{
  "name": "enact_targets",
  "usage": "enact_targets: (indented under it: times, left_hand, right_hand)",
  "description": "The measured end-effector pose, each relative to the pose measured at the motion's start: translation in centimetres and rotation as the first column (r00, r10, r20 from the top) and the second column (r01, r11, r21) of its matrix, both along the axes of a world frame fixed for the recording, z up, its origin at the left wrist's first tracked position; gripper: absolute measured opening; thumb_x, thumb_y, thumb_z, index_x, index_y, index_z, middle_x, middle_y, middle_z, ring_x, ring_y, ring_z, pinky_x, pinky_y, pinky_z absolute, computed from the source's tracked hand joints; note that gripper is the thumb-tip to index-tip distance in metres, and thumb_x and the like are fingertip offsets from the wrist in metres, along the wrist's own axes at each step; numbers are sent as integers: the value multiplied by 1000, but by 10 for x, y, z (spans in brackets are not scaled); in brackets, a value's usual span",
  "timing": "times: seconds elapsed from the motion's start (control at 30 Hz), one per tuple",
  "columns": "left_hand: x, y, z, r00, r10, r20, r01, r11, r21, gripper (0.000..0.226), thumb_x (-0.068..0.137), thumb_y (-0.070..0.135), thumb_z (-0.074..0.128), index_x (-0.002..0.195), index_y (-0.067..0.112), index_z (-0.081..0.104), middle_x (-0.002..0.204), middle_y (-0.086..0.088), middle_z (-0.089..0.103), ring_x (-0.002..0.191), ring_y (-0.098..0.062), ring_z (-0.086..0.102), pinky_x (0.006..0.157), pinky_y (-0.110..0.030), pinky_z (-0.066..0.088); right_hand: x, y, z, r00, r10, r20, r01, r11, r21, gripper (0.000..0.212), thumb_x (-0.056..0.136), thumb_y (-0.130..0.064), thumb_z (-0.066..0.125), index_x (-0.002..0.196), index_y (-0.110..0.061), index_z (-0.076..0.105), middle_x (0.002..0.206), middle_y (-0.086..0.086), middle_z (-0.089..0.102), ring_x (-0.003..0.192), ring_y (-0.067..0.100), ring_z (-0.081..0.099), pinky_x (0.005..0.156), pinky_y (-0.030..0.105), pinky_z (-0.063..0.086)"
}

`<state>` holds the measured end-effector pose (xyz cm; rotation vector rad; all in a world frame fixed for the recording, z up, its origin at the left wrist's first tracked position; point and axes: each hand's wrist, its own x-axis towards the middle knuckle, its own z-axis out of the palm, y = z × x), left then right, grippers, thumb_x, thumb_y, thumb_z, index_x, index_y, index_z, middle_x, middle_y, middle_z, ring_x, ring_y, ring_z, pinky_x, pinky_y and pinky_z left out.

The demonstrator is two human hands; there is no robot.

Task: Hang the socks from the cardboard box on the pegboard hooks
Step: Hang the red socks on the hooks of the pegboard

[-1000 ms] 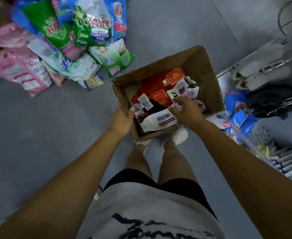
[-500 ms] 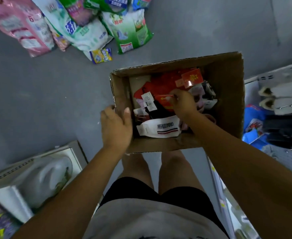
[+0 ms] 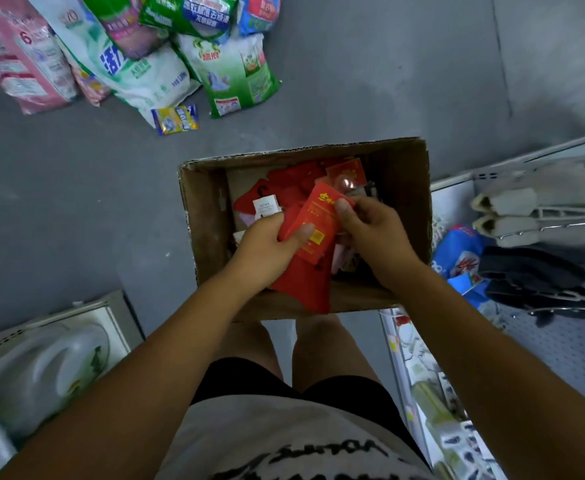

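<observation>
Head view: left hand [image 3: 267, 249] and right hand [image 3: 376, 232] both grip a red pair of socks with a red card label [image 3: 318, 220], just above the open brown cardboard box [image 3: 204, 216] holding more packaged socks. Detergent bags [image 3: 235, 74] lie on the grey floor [image 3: 76, 220] beyond.

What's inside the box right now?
Mostly red sock packs, one with a white tag. The left hand and right hand hold a red pair inside the box, covering whatever lies beneath them.
</observation>
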<state>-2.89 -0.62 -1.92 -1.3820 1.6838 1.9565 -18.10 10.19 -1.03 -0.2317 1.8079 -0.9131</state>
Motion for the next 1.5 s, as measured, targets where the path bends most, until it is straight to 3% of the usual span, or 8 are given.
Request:
enact_targets:
  times: [0.23, 0.5, 0.77, 0.97, 1.03, 1.13, 1.33, 1.5]
  left_hand:
    - [19, 3, -25, 986, 127, 110, -126, 992, -16, 12, 103, 38, 54, 107, 33, 63, 98, 12, 70, 80, 5, 68, 67, -16, 49]
    - [29, 2, -37, 966, 222, 132, -222, 975, -8, 9, 103, 40, 53, 101, 38, 61, 96, 13, 71, 79, 6, 70, 69, -18, 51]
    - [33, 2, -30, 956, 265, 123, -265, 964, -19, 25, 101, 43, 54, 120, 29, 64, 109, 6, 73, 96, -8, 72, 77, -25, 56]
    - [37, -1, -29, 945, 301, 129, -300, 954, -27, 25, 101, 43, 55, 119, 29, 65, 109, 5, 75, 96, -10, 73, 79, -28, 57]
    - [38, -1, -27, 938, 318, 137, -317, 948, -29, 29, 101, 42, 55, 122, 26, 66, 109, 3, 75, 98, -12, 73, 83, -32, 58]
    - [39, -2, -22, 938, 318, 142, -316, 948, -35, 34, 101, 41, 55, 126, 21, 65, 110, 1, 75, 99, -14, 73, 87, -36, 59]
    - [38, -4, -3, 941, 320, 114, -317, 947, -46, 34, 100, 41, 58, 125, 20, 67, 110, -1, 76, 100, -17, 74, 90, -40, 59]
    - [36, -9, 28, 958, 283, 45, -282, 959, -30, 29, 101, 38, 58, 122, 21, 67, 108, 0, 76, 94, -13, 75, 80, -29, 60]
  right_hand:
    - [-31, -19, -79, 982, -114, -150, 150, 956, 253, 40, 97, -48, 55, 131, -26, 54, 124, -1, 64, 116, 24, 61, 99, 48, 51]
    - [-39, -49, -142, 972, 69, -224, 36, 900, 435, 59, 101, -48, 49, 148, -16, 35, 145, 11, 48, 135, 31, 45, 104, 39, 37]
    - [-40, -45, -150, 951, 129, -280, 1, 907, 421, 54, 97, -39, 60, 143, -16, 43, 146, 9, 49, 136, 29, 46, 111, 42, 39]
    - [-40, -42, -143, 927, 84, -365, 70, 919, 388, 34, 97, -15, 58, 129, -7, 60, 130, 17, 60, 121, 32, 56, 78, 15, 43]
    - [-33, -40, -132, 875, 143, -463, 66, 911, 407, 22, 98, -17, 56, 119, -12, 63, 121, 12, 63, 116, 30, 58, 90, 28, 44]
    - [-24, -35, -121, 875, 105, -473, 86, 927, 364, 6, 99, -20, 57, 96, -22, 62, 99, -4, 61, 101, 19, 61, 82, 30, 41]
    - [-20, -18, -86, 904, 26, -427, 70, 976, 208, 15, 92, -17, 67, 101, -24, 57, 108, -3, 63, 104, 20, 64, 88, 45, 57]
    - [-5, 5, -34, 883, 0, -469, 10, 1000, 20, 16, 89, -17, 73, 100, -17, 62, 95, -5, 66, 88, 7, 63, 83, 33, 59]
